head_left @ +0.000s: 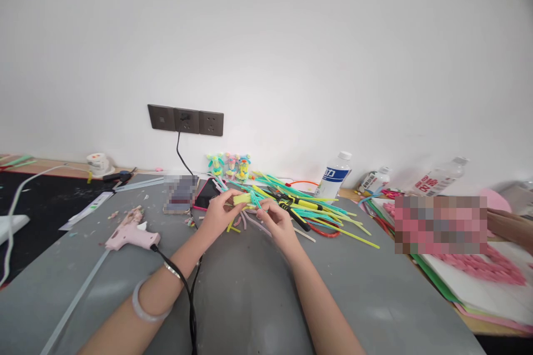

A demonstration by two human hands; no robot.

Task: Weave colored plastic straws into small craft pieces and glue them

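Observation:
My left hand (219, 213) and my right hand (278, 221) meet over a grey mat (250, 299), both pinched on a small yellow fuzzy piece (244, 199) with a teal pipe cleaner running from it. Just behind them lies a pile of green, yellow and teal pipe cleaners (316, 213) with yellow-handled pliers (293, 208) on top. A few loose cut pieces lie under my hands.
A pink glue gun (131, 233) lies at left, its black cord crossing my left arm. A phone (206, 193) lies by the wall sockets (185, 120). Small pipe-cleaner figures (230, 165), water bottles (335, 175), and pink craft on white board (483, 266) sit around. Another person's arm (510, 227) enters at right.

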